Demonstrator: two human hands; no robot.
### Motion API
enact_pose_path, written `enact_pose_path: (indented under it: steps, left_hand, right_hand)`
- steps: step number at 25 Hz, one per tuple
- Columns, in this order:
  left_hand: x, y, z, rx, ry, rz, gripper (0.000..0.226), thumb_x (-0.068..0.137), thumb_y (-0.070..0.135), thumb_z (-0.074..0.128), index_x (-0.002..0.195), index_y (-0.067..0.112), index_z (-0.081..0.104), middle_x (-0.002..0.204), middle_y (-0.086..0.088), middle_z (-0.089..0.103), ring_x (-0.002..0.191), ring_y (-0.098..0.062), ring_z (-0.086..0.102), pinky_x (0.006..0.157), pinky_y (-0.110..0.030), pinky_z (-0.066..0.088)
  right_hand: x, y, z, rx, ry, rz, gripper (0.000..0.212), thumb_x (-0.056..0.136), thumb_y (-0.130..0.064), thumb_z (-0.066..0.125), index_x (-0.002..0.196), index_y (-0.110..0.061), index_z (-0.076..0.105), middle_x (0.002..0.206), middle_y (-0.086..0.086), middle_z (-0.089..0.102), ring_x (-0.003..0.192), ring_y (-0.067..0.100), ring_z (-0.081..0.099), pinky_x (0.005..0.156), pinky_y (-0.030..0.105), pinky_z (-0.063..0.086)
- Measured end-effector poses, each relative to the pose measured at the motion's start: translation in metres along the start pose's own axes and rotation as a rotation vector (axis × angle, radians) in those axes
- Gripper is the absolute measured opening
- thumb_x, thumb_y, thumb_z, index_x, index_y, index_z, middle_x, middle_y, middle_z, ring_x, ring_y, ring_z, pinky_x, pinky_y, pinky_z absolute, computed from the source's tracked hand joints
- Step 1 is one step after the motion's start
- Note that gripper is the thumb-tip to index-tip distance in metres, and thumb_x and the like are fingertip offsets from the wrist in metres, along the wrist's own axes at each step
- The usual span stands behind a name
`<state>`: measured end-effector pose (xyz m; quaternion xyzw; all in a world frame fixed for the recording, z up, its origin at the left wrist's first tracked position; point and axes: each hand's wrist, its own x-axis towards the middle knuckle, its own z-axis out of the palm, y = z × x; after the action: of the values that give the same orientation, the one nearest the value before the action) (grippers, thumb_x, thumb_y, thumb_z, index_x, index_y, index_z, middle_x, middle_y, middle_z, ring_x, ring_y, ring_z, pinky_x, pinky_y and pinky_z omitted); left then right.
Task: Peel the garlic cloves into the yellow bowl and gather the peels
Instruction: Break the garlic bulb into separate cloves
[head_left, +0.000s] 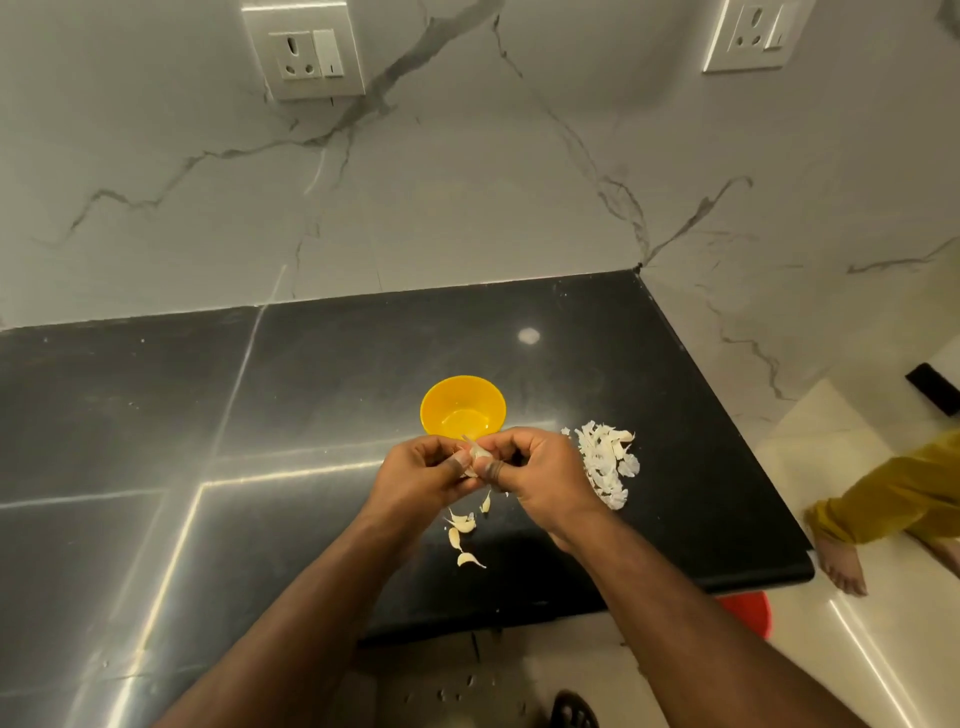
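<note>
A small yellow bowl stands on the black counter, just beyond my hands, and looks empty. My left hand and my right hand meet over the counter and together pinch one garlic clove, whose papery skin sticks up between the fingertips. Several unpeeled cloves lie on the counter below my hands. A heap of white peels lies to the right of my right hand.
The counter ends in a rounded edge at the right and at the front. A marble wall with two sockets rises behind. On the floor to the right stands another person's bare foot, beside a red object.
</note>
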<state>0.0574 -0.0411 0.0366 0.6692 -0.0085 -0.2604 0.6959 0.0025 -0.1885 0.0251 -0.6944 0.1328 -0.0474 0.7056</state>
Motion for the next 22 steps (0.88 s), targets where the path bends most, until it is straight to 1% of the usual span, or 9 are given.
enact_pose_path:
  steps: [2, 4, 6, 9, 11, 13, 17, 21, 22]
  left_hand:
    - [0.002, 0.003, -0.003, 0.029, 0.0, -0.008, 0.011, 0.095, -0.004, 0.06, 0.103, -0.006, 0.067, 0.091, -0.019, 0.074, 0.084, -0.024, 0.075, 0.074, -0.026, 0.061]
    - [0.003, -0.001, -0.009, 0.103, 0.03, -0.047, 0.012, 0.094, -0.004, 0.062, 0.104, -0.001, 0.069, 0.093, -0.019, 0.072, 0.084, -0.023, 0.074, 0.075, -0.027, 0.061]
    - [0.003, -0.007, -0.015, 0.202, 0.063, -0.057, 0.013, 0.094, -0.002, 0.063, 0.1, 0.006, 0.07, 0.094, -0.019, 0.071, 0.084, -0.023, 0.072, 0.078, -0.031, 0.061]
    - [0.002, -0.021, -0.024, 0.391, 0.099, -0.082, 0.02, 0.093, -0.001, 0.063, 0.095, 0.018, 0.07, 0.094, -0.01, 0.071, 0.087, -0.022, 0.071, 0.086, -0.039, 0.061]
    - [0.001, -0.029, -0.032, 0.538, 0.095, -0.054, 0.026, 0.091, 0.001, 0.065, 0.093, 0.027, 0.069, 0.093, -0.001, 0.073, 0.089, -0.019, 0.071, 0.087, -0.041, 0.06]
    - [0.003, -0.033, -0.036, 0.645, 0.085, -0.043, 0.027, 0.09, 0.005, 0.066, 0.092, 0.032, 0.069, 0.093, 0.006, 0.074, 0.09, -0.014, 0.07, 0.085, -0.038, 0.058]
    - [-0.001, -0.035, -0.029, 0.802, 0.076, 0.004, 0.024, 0.095, 0.01, 0.062, 0.105, 0.03, 0.07, 0.099, 0.014, 0.069, 0.094, -0.005, 0.063, 0.072, -0.013, 0.043]
    - [0.001, -0.029, -0.029, 0.838, 0.089, 0.059, 0.02, 0.096, 0.017, 0.063, 0.11, 0.027, 0.072, 0.099, 0.013, 0.07, 0.094, -0.004, 0.063, 0.072, -0.014, 0.041]
    - [0.0, -0.026, -0.028, 0.836, 0.091, 0.072, 0.019, 0.096, 0.018, 0.063, 0.109, 0.027, 0.073, 0.098, 0.015, 0.069, 0.092, -0.003, 0.062, 0.07, -0.011, 0.041]
  right_hand:
    - [0.003, 0.001, 0.0, -0.005, 0.032, 0.027, 0.02, 0.089, -0.006, 0.073, 0.109, -0.004, 0.072, 0.083, 0.005, 0.07, 0.066, 0.004, 0.063, 0.063, 0.019, 0.054]
    - [0.003, 0.009, -0.004, 0.01, 0.039, 0.08, 0.023, 0.091, -0.006, 0.071, 0.115, -0.007, 0.069, 0.089, 0.007, 0.069, 0.071, 0.011, 0.064, 0.07, 0.026, 0.058]
    - [0.002, 0.015, -0.007, -0.002, 0.026, 0.113, 0.022, 0.091, -0.006, 0.071, 0.113, -0.009, 0.07, 0.091, 0.009, 0.07, 0.074, 0.016, 0.064, 0.076, 0.032, 0.058]
    - [-0.002, 0.027, -0.007, -0.065, 0.019, 0.189, 0.025, 0.085, -0.002, 0.075, 0.107, -0.013, 0.073, 0.096, 0.007, 0.073, 0.08, 0.017, 0.068, 0.079, 0.034, 0.059]
    - [-0.005, 0.031, -0.004, -0.074, 0.005, 0.203, 0.028, 0.082, -0.002, 0.077, 0.106, -0.015, 0.073, 0.098, 0.008, 0.074, 0.084, 0.018, 0.069, 0.075, 0.029, 0.06]
    - [-0.002, 0.034, -0.001, -0.093, 0.002, 0.207, 0.027, 0.081, -0.004, 0.079, 0.104, -0.017, 0.073, 0.099, 0.009, 0.074, 0.082, 0.015, 0.068, 0.07, 0.026, 0.057]
    - [-0.003, 0.035, 0.006, -0.081, 0.002, 0.202, 0.022, 0.085, -0.011, 0.077, 0.104, -0.02, 0.071, 0.094, 0.007, 0.075, 0.071, 0.01, 0.067, 0.063, 0.023, 0.054]
    - [0.004, 0.037, 0.008, -0.081, -0.023, 0.212, 0.02, 0.092, -0.017, 0.071, 0.112, -0.02, 0.071, 0.087, 0.0, 0.074, 0.067, 0.007, 0.065, 0.063, 0.021, 0.053]
    - [0.005, 0.039, 0.007, -0.081, -0.026, 0.214, 0.021, 0.092, -0.017, 0.071, 0.113, -0.02, 0.071, 0.088, -0.001, 0.074, 0.069, 0.007, 0.066, 0.064, 0.022, 0.053]
